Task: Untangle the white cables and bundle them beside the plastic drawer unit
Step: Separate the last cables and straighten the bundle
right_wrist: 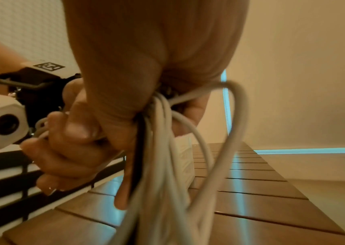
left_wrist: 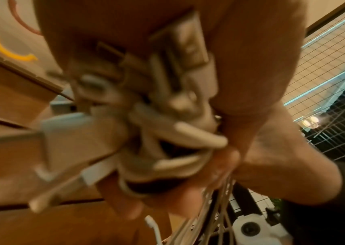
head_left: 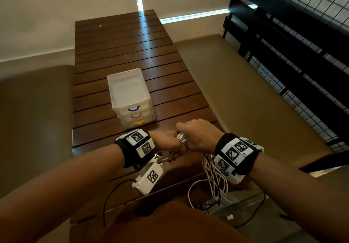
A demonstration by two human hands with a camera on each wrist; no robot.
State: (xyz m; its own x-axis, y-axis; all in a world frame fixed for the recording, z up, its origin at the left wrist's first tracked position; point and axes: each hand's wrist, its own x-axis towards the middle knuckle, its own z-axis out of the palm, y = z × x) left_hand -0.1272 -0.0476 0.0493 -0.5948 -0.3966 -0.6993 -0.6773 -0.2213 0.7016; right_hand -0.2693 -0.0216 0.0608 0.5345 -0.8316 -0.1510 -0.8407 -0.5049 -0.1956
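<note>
Where the slatted wooden counter (head_left: 132,53) runs away from you toward 12 o'clock, a brown cushioned seat (head_left: 35,120) sits at 9 o'clock of it. The plastic drawer unit (head_left: 130,95) stands upright on the counter, at about 11 o'clock from your hands, its three drawers facing you with blue, orange and yellow handles top to bottom.

Your left hand (head_left: 168,142) has its fingers curled round the plug ends of the white cables (head_left: 213,174); the left wrist view, blurred, shows white connectors and a flat plug crowded against your palm (left_wrist: 167,99). A white camera module (head_left: 149,176) hangs under that wrist, a thin black lead looping off it toward 7 o'clock.

Hands together, knuckles touching, just above the near edge of the counter at 5 o'clock of the drawer unit.

Your right hand (head_left: 200,135) is fisted on the same bunch. The right wrist view shows the strands gathered in the fist (right_wrist: 163,116) and falling in long loops below it, one dark strand among the white. In the head view the loops drop past the counter's near edge toward 6 o'clock.

A tan bench cushion (head_left: 245,91) lies at 3 o'clock, with a black wire-grid railing (head_left: 302,44) beyond it at 2 o'clock.
</note>
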